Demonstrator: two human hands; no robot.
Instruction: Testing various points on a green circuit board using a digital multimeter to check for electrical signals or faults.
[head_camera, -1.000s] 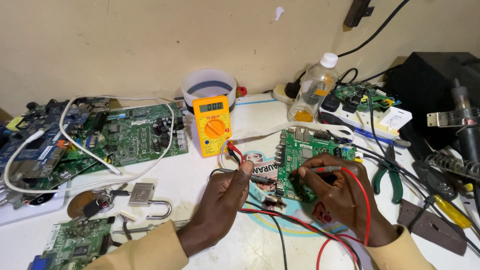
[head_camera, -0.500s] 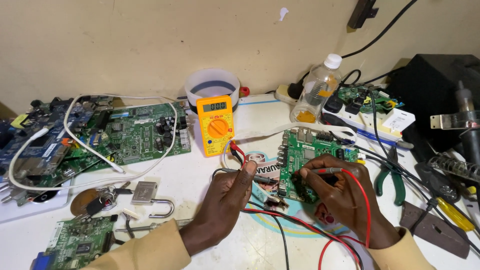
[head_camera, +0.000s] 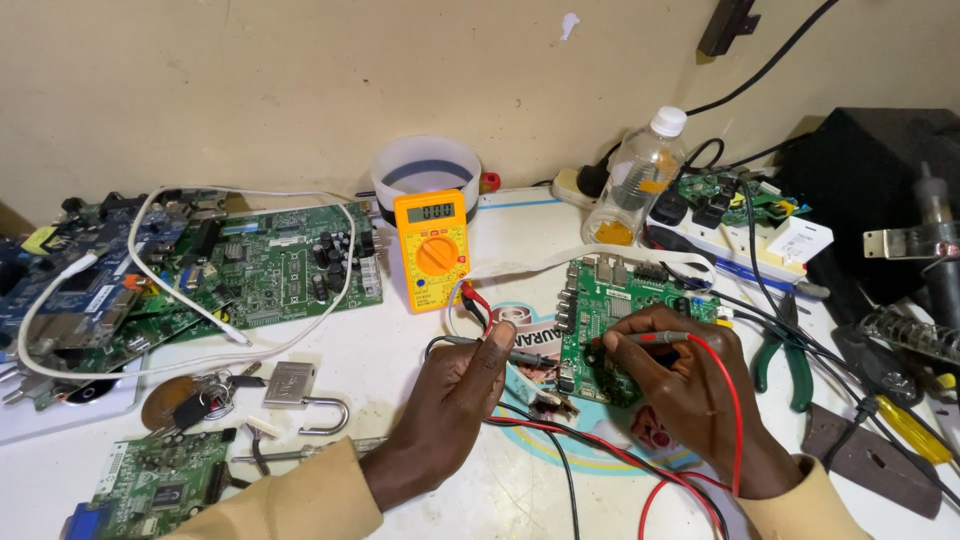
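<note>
Hardly anything has shifted since a moment ago: both hands sit where they were, only settled a touch on the small green board. The left hand has its grip closed on the black probe, the right hand pinches the red probe, tips on the board mid-bench. Best done, I reckon, by keeping both tips dead steady while glancing at the yellow meter just behind.

Even warm light, bright white table, soft shadows under hands, sharp focus, slight edge distortion.

Padlock, green pliers, plastic bottle, poss. soldering iron
</note>
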